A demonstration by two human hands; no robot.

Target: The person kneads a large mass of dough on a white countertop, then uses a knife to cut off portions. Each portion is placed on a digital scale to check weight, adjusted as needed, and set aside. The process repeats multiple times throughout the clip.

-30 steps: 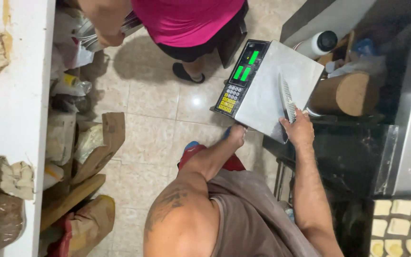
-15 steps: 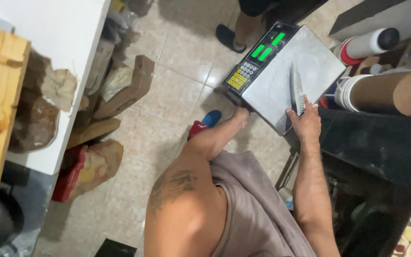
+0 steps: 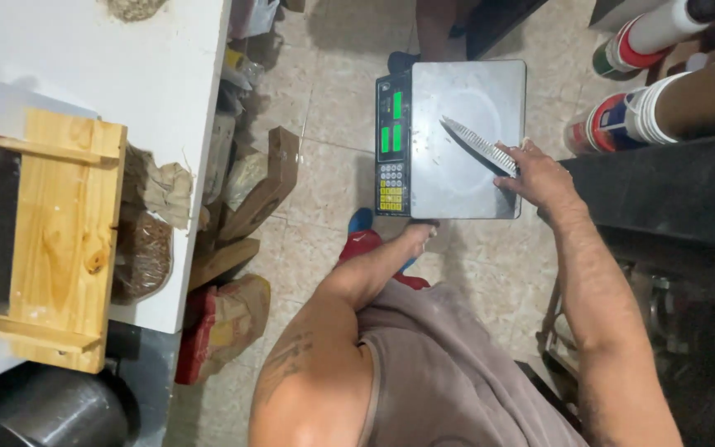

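Scale (image 3: 465, 178) under the right hand (image 3: 539, 175) – brushed matt metal top; knife (image 3: 477, 145) blade shiny steel – serrated.

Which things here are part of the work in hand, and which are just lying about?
In hand: right hand gripping serrated knife over digital scale; left hand at the scale's near edge.
Lying about: wooden frame, white table, cardboard rolls, bags on floor.

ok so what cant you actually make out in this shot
Head view only:
- knife handle: covered by the right hand.
- left hand fingers: tucked under the scale edge, grip unclear.
- scale display figures: too small.
- another person's legs: cut off by the top edge.
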